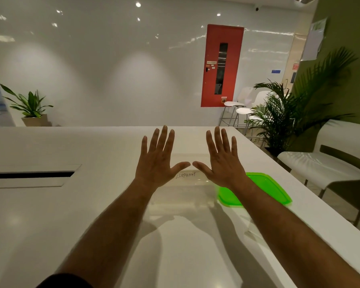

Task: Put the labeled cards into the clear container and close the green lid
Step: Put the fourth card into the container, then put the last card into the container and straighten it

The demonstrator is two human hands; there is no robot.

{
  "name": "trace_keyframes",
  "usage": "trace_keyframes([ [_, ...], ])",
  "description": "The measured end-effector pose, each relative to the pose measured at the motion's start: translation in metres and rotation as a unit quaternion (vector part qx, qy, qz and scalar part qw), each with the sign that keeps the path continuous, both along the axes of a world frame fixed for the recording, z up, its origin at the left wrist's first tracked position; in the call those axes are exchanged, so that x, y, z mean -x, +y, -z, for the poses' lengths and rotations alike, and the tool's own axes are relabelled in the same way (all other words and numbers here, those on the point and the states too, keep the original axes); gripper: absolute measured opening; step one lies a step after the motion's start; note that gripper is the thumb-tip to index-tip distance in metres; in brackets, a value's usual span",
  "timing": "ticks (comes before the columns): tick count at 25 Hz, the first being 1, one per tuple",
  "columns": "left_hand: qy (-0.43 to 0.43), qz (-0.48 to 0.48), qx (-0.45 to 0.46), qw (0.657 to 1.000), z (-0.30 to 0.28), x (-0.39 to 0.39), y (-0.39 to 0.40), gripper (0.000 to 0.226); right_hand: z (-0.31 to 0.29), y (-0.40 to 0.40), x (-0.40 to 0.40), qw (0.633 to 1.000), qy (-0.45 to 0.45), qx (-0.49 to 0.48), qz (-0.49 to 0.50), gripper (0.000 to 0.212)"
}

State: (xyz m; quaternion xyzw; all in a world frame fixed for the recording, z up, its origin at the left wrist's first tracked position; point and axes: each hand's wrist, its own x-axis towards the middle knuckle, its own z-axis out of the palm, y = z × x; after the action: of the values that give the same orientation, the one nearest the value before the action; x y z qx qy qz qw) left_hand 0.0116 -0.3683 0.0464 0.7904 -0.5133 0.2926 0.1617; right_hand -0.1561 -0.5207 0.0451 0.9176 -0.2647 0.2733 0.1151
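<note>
Card (185, 176) seemingly below right hand (222, 163)

A white card (186, 176) with "ELEPHANT" handwritten in dark capitals lies flat, its left end hidden; whether it rests inside the clear container (183, 196) or just beyond it cannot be told. The container, faint and see-through, sits open on the white table, nearer than the card. Just to its right the bright green lid (264, 190) lies flat, off the container, rounded corners showing.
</note>
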Motion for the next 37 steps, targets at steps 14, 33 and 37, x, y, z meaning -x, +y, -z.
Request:
trace_keyframes([
  [14, 0.021, 0.086, -0.029, 0.996, 0.026, 0.096, -0.013, 0.103, 0.018, 0.009, 0.113, 0.995, -0.01, -0.026, 0.093, 0.097],
  [33, 0.037, 0.248, -0.209, 0.945, 0.061, 0.223, -0.028, 0.077, 0.044, 0.02, 0.282, 0.955, 0.029, -0.28, 0.089, 0.069],
  [37, 0.045, 0.259, -0.228, 0.937, 0.062, 0.229, -0.026, 0.061, 0.042, 0.03, 0.282, 0.956, 0.106, -0.266, 0.061, 0.038],
])
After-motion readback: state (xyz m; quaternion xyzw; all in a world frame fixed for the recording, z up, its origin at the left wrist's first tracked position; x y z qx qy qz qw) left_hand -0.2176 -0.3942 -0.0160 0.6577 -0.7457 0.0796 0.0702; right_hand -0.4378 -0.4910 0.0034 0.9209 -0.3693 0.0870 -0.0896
